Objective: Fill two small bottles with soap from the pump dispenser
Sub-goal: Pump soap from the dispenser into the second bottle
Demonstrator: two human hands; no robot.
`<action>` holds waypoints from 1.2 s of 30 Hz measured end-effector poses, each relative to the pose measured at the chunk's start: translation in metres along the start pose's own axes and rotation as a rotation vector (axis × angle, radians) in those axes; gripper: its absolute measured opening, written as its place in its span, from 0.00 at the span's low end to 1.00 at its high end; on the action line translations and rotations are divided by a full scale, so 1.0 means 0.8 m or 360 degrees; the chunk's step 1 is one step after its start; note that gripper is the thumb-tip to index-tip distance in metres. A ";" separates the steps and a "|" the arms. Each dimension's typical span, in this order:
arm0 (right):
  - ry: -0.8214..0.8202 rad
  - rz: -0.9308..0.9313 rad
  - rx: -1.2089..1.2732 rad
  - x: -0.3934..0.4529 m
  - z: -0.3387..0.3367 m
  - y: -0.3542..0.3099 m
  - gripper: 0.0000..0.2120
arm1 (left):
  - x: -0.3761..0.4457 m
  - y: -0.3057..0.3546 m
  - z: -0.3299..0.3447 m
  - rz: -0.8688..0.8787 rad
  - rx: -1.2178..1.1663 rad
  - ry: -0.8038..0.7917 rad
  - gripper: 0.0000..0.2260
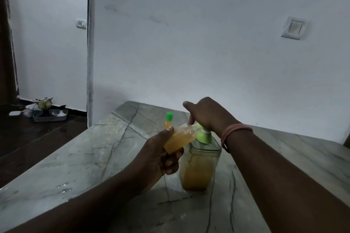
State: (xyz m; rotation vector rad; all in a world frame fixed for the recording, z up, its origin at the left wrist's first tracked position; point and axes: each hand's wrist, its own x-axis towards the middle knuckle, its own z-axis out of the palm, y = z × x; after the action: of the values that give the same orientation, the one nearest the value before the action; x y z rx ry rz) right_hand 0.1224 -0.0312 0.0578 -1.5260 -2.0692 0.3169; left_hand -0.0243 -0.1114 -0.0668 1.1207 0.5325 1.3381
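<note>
My left hand (pixel 162 155) holds the open small bottle (pixel 180 140) tilted, mouth seemingly at the nozzle; my right hand (pixel 206 114) presses the pump dispenser (pixel 198 164) head.

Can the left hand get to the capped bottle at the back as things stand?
Probably not yet. The left hand is full, holding a tilted small bottle at the pump, which the right hand is on. The capped bottle stands just behind it on the counter, path open once that hand is free.
</note>
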 end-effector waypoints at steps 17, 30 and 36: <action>-0.0056 0.0014 -0.0056 -0.001 0.001 0.001 0.23 | 0.000 -0.001 0.002 -0.0012 -0.0028 0.0026 0.29; -0.0049 -0.0007 -0.0052 0.002 0.003 0.004 0.23 | 0.005 -0.003 -0.004 -0.0031 -0.0039 0.0024 0.33; -0.0135 -0.0063 -0.0304 0.008 -0.003 -0.010 0.19 | 0.001 -0.002 -0.001 -0.0061 -0.0016 0.0027 0.30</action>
State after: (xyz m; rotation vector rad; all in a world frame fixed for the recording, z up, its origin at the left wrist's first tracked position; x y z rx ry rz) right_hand 0.1162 -0.0282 0.0657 -1.6037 -2.2477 0.1754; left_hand -0.0237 -0.1103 -0.0685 1.0868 0.5564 1.3170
